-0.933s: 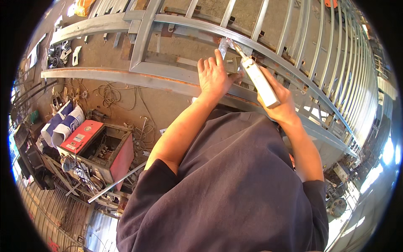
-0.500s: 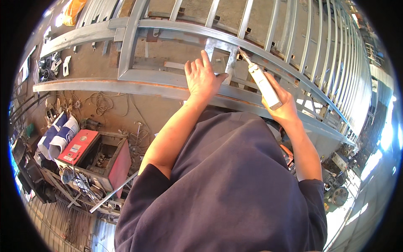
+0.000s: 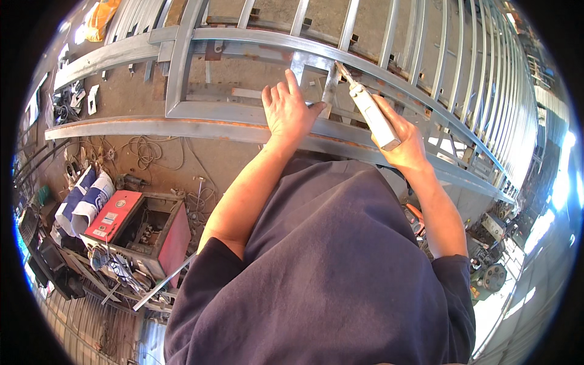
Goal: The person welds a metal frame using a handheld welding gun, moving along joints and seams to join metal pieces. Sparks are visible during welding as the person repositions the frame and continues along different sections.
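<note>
My right hand [image 3: 403, 135] grips a white, box-shaped welding torch [image 3: 372, 117] with a narrow metal nozzle. The nozzle tip is at the joint where a short upright metal piece [image 3: 330, 91] meets the long rail [image 3: 274, 40] of a steel frame; I cannot tell whether it touches. My left hand [image 3: 288, 112] is open, its fingers spread over the frame's near bar [image 3: 228, 112], with the thumb pointing towards the short upright. That upright joins a flat plate [image 3: 311, 59] under the rail. No held thing shows in my left hand.
Parallel metal bars [image 3: 389, 33] stretch across the far side and right. Below left stands a red-topped metal box [image 3: 115, 214] beside blue-and-white rolled sacks [image 3: 92, 201]. A coiled cable [image 3: 148, 152] lies on the floor. Machine parts [image 3: 491, 277] sit at the lower right.
The whole view has shifted slightly, so the frame and both hands appear a little further left. The torch nozzle stays at about the same joint, and the left hand keeps its pose.
</note>
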`<state>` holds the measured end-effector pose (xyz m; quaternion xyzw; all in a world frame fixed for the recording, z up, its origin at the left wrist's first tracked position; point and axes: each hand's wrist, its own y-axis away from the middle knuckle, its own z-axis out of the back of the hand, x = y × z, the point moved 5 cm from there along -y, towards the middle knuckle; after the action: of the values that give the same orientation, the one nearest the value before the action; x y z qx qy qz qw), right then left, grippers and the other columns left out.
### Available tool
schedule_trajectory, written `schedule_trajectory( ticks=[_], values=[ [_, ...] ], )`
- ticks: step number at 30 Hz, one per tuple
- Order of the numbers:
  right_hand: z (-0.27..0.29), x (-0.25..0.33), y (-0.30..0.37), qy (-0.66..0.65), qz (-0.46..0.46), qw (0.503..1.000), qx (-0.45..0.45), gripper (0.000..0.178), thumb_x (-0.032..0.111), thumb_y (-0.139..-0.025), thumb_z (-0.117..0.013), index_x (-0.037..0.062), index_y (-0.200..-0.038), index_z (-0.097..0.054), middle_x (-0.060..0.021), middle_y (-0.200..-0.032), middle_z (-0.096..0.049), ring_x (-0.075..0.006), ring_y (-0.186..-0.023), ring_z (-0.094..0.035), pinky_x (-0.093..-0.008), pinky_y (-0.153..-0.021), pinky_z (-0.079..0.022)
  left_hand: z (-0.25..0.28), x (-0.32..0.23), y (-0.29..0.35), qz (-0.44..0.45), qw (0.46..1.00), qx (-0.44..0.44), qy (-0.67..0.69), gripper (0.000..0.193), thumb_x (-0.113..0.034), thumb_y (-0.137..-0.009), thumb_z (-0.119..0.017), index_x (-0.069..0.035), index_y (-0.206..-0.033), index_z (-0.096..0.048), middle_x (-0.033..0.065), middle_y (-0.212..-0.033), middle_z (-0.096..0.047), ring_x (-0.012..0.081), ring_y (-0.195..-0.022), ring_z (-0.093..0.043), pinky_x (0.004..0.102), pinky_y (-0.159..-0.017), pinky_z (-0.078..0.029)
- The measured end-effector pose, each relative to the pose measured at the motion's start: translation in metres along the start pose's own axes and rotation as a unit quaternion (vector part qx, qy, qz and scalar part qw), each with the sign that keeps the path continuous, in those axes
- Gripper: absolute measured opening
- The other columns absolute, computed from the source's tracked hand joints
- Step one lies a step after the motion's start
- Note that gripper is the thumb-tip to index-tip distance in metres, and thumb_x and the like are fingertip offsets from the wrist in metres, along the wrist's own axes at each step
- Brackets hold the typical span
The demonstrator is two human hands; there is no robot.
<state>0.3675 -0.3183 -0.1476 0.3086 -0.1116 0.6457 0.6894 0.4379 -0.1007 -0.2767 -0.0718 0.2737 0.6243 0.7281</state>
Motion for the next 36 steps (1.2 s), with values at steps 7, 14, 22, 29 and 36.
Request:
schedule_trajectory(
  ticks=[7,14,22,29,36],
  values=[
    [-0.001,-0.002,0.0,-0.007,0.006,1.0,-0.009,0.076,0.02,-0.085,-0.078,0.0266,-0.156,-0.05,-0.0161,-0.118,-0.075,-0.0397,-0.109,-0.073,-0.045,-0.089,-0.06,0.001,-0.001,0.001,0.001,1.0,-0.001,0.002,0.115,-0.054,-0.079,-0.086,0.007,-0.158,-0.028,0.0245,-0.123,-0.061,0.0368,-0.125,-0.058,0.0553,-0.123,-0.023],
    [-0.001,-0.002,0.001,0.0,0.015,1.0,-0.013,0.077,0.022,-0.085,-0.079,0.0263,-0.156,-0.05,-0.0159,-0.123,-0.074,-0.0397,-0.112,-0.072,-0.0447,-0.092,-0.06,-0.004,0.002,0.001,-0.014,0.999,-0.029,-0.029,0.117,-0.063,-0.079,-0.082,0.006,-0.157,-0.031,0.023,-0.118,-0.063,0.034,-0.119,-0.061,0.0533,-0.121,-0.026],
    [-0.001,-0.008,0.001,-0.033,-0.007,0.999,0.009,0.081,0.01,-0.082,-0.079,0.0198,-0.157,-0.049,-0.0135,-0.139,-0.069,-0.0336,-0.127,-0.067,-0.0399,-0.105,-0.054,-0.007,0.003,0.0,-0.014,0.999,-0.036,-0.031,0.118,-0.063,-0.079,-0.082,0.006,-0.158,-0.03,0.0232,-0.119,-0.063,0.0341,-0.119,-0.061,0.0535,-0.121,-0.027],
    [0.002,-0.004,0.003,-0.042,-0.023,0.999,0.016,0.08,0.01,-0.084,-0.078,0.0206,-0.158,-0.049,-0.0125,-0.139,-0.069,-0.0311,-0.129,-0.067,-0.0391,-0.107,-0.053,-0.006,0.004,0.0,-0.013,0.999,-0.029,-0.024,0.117,-0.062,-0.078,-0.083,0.006,-0.157,-0.031,0.0224,-0.118,-0.064,0.0342,-0.117,-0.062,0.0541,-0.12,-0.027],
    [0.003,-0.014,0.005,-0.017,-0.015,1.0,0.008,0.079,0.008,-0.084,-0.077,0.0206,-0.157,-0.05,-0.0137,-0.136,-0.071,-0.0327,-0.125,-0.069,-0.0389,-0.105,-0.054,-0.006,0.004,0.0,-0.017,0.999,-0.033,-0.023,0.117,-0.062,-0.078,-0.083,0.007,-0.157,-0.031,0.0233,-0.118,-0.063,0.0348,-0.117,-0.062,0.0545,-0.121,-0.027]
  ],
)
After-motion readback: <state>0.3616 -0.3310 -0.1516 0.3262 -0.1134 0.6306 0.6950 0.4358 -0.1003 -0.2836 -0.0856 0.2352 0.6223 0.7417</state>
